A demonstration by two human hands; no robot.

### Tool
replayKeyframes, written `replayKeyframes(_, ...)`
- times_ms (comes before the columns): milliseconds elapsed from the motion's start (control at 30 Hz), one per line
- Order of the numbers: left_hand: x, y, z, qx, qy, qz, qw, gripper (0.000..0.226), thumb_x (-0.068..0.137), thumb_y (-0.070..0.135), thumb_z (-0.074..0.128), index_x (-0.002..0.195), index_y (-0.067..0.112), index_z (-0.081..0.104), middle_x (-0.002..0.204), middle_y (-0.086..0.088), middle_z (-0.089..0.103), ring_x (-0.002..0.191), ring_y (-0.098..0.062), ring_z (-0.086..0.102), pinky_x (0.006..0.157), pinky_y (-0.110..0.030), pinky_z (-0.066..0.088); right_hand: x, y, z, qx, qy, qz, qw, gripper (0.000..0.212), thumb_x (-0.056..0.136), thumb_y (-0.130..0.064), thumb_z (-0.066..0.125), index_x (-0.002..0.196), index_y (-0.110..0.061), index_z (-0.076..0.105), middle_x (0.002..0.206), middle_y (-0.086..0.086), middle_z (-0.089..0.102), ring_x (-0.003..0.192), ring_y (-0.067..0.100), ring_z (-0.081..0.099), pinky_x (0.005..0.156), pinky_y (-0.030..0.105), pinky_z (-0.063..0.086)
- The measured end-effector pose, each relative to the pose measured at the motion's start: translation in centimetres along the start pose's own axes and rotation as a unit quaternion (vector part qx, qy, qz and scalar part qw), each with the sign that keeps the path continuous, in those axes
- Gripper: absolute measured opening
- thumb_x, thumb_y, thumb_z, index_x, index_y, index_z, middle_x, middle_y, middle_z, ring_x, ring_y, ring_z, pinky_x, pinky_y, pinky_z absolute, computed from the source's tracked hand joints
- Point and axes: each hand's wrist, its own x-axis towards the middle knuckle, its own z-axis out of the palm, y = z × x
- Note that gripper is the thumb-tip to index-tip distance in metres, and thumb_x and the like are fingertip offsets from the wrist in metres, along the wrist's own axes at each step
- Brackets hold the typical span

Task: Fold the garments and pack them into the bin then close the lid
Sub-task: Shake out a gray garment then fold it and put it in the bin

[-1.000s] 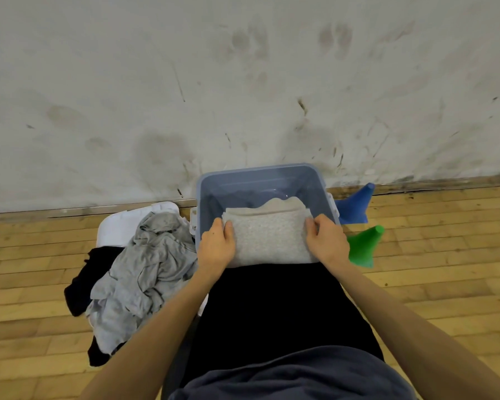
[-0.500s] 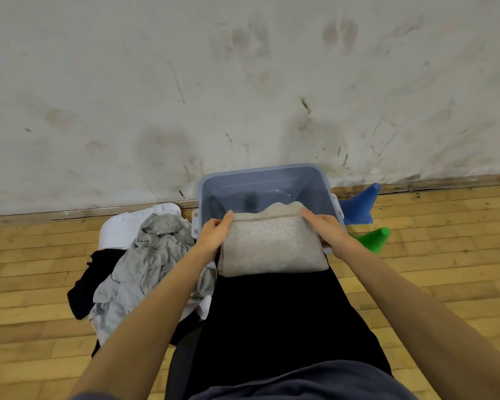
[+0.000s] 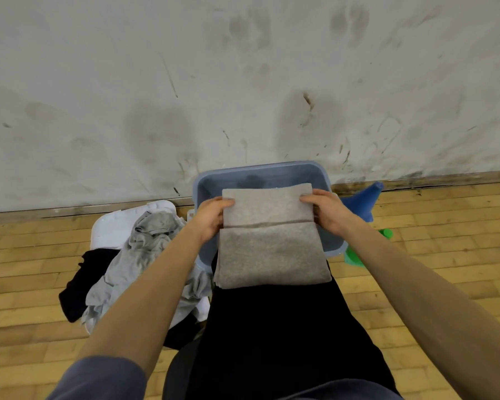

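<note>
A folded light grey garment lies across my lap and over the near rim of the blue plastic bin. My left hand grips its upper left edge and my right hand grips its upper right edge; the top layer is folded toward me, with a crease running between the hands. The bin stands against the wall and looks mostly empty. A heap of unfolded grey clothing and a black garment lie on the white lid at the left.
A blue cone and a green cone lie on the wooden floor right of the bin. A scuffed white wall rises just behind the bin. My black-clad legs fill the lower centre.
Both hands slid from the garment's sides to its far edge, lifted it and folded it back toward me, so the piece now shows a doubled upper layer.
</note>
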Motion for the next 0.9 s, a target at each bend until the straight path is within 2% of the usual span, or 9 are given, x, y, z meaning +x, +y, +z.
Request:
replayKeyframes(133,-2.1,0.8,-0.5,-0.011,0.007,0.087,0.996,0.013,0.091,0.000,0.058,0.093,0.010,0.067,0.090,-0.008,0.073,0.082,-0.024,0.070,0.070,-0.033,0.058,-2.3,-0.6,-0.3,0.009,-0.020,-0.091,0.996,0.014,0.090,-0.001,0.059,0.097,-0.011,0.066,0.098,0.008,0.068,0.097,0.026,0.062,0.091,0.042,0.049)
replayKeyframes(200,-4.0,0.8,-0.7,-0.014,0.002,0.135,0.991,0.019,0.091,-0.005,0.055,0.087,0.009,0.068,0.084,-0.006,0.072,0.083,-0.023,0.070,0.076,-0.033,0.058,-3.9,-0.2,-0.7,0.011,-0.038,-0.141,0.989,0.022,0.090,0.004,0.056,0.091,-0.013,0.070,0.094,0.005,0.070,0.096,0.024,0.063,0.088,0.040,0.049)
replayKeyframes(367,-9.6,-3.1,-2.2,0.148,-0.015,0.271,0.951,0.023,0.086,-0.016,0.052,0.077,0.004,0.061,0.072,0.001,0.066,0.076,-0.011,0.063,0.073,-0.020,0.049,-8.6,3.3,-2.3,-0.013,-0.045,-0.202,0.978,0.042,0.087,0.013,0.052,0.072,-0.017,0.077,0.102,-0.003,0.070,0.101,0.015,0.062,0.087,0.025,0.049)
replayKeyframes(467,-11.6,-6.5,-2.7,0.229,-0.021,0.314,0.921,0.026,0.077,-0.004,0.058,0.069,0.019,0.065,0.079,0.005,0.071,0.087,-0.009,0.066,0.082,-0.019,0.050,-9.9,5.9,-3.4,-0.108,-0.005,-0.200,0.974,0.021,0.087,0.011,0.055,0.078,-0.001,0.070,0.121,-0.002,0.063,0.114,0.014,0.057,0.090,0.019,0.045)
replayKeyframes(533,-11.8,-8.1,-3.0,0.299,-0.017,0.338,0.892,0.024,0.072,0.006,0.057,0.062,0.026,0.066,0.085,-0.004,0.067,0.089,-0.017,0.061,0.084,-0.021,0.045,-10.2,7.2,-3.7,-0.145,-0.001,-0.196,0.970,0.028,0.085,0.010,0.051,0.071,-0.003,0.070,0.126,-0.001,0.058,0.115,0.010,0.054,0.088,0.019,0.043)
replayKeyframes(600,-11.1,-8.6,-2.9,0.306,0.037,0.305,0.901,0.033,0.079,0.001,0.054,0.058,0.022,0.065,0.089,-0.012,0.065,0.088,-0.020,0.059,0.083,-0.024,0.042,-10.5,7.5,-3.5,-0.144,0.004,-0.175,0.974,0.027,0.084,0.005,0.050,0.066,-0.001,0.070,0.123,0.000,0.060,0.109,0.008,0.055,0.088,0.023,0.044)
replayKeyframes(733,-9.8,-6.2,-1.7,0.278,0.117,0.251,0.920,0.009,0.096,0.017,0.056,0.097,0.011,0.063,0.095,-0.007,0.063,0.086,-0.018,0.057,0.073,-0.021,0.043,-9.8,6.2,-2.4,-0.174,0.076,-0.223,0.956,0.029,0.093,-0.020,0.062,0.069,-0.003,0.059,0.075,0.006,0.061,0.071,0.012,0.055,0.077,0.025,0.048)
replayKeyframes(833,-8.4,-4.6,-1.5,0.317,0.021,0.195,0.928,0.045,0.089,0.036,0.069,0.126,0.022,0.049,0.106,0.001,0.055,0.093,-0.013,0.055,0.068,-0.012,0.044,-8.6,4.7,-2.2,-0.209,0.037,-0.154,0.965,0.030,0.089,-0.035,0.069,0.105,-0.014,0.057,0.095,0.000,0.060,0.085,0.013,0.059,0.068,0.023,0.049)
replayKeyframes(900,-7.6,-4.2,-1.8,0.360,-0.008,0.190,0.913,0.041,0.087,0.038,0.071,0.122,0.020,0.058,0.103,0.008,0.059,0.094,-0.011,0.057,0.075,-0.016,0.047,-7.7,4.1,-2.4,-0.225,-0.016,-0.085,0.971,0.042,0.086,-0.041,0.070,0.118,-0.017,0.056,0.108,-0.001,0.062,0.095,0.016,0.061,0.070,0.026,0.052)
